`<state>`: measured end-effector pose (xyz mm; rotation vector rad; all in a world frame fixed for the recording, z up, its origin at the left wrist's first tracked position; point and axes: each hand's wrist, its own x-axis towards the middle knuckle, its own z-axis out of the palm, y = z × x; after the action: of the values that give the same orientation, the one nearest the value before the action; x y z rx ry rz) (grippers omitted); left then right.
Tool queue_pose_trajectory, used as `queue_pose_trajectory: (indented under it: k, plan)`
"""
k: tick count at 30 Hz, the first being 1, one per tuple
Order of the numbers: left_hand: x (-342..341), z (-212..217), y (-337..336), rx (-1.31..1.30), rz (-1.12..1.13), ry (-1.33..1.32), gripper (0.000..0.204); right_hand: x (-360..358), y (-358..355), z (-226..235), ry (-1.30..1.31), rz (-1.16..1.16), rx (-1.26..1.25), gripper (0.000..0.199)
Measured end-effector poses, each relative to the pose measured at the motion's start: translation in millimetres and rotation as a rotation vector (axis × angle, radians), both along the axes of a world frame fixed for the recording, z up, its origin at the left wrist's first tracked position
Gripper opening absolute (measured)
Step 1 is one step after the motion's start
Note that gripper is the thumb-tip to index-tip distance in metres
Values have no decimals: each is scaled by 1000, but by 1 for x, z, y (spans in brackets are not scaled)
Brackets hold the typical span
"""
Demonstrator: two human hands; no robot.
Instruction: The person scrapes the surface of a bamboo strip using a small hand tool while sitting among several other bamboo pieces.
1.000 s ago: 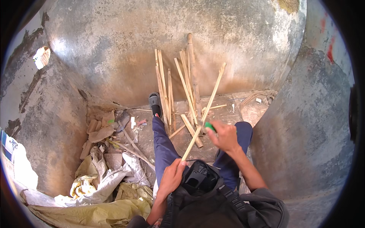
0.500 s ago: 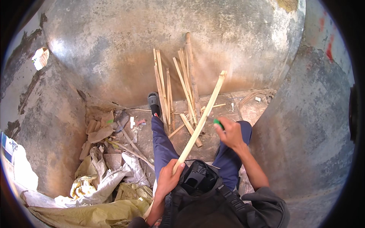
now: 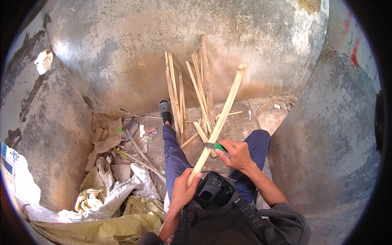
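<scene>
Gripping a pale bamboo strip, the left hand wraps its fingers around the lower part, close to the left thigh. The right hand is clenched on the green handle of a knife, whose blade lies across the strip a little beyond the left hand and seems to touch it. The strip slants up and away over the middle of the floor, its far end raised toward the back wall; its near end is hidden past the left hand.

The strip looks light and stiff along its length, probably springy if bent and rather smooth on its faces, with edges that may splinter. A firm hold near the near end, fingers clear of the blade, seems the safest place.

More strips and a round pole lean against the back wall, their feet on the floor. As for containers, a white woven sack and a yellowish sack lie crumpled along the floor's left edge, near its front corner; whether they hold anything cannot be told. A black bag rests against the person's front, its contents hidden.
</scene>
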<state>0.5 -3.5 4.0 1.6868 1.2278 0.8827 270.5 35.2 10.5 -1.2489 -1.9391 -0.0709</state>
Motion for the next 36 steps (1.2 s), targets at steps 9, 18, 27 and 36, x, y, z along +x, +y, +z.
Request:
queue_pose_trajectory:
  k: [9, 18, 27, 36]
  plan:
    - [-1, 4, -5, 31, 27, 9, 28, 5, 6, 2, -2, -32, 13, 24]
    - [-5, -2, -4, 48, 35, 23, 29, 8, 14, 1, 23, -92, 21, 26]
    - [-22, -12, -21, -43, -65, 26, 27, 107, 61, 4, 220, -458, -22, 30]
    - [-32, -15, -4, -72, -21, 48, 29, 102, 51, -2, 301, -396, -195, 31]
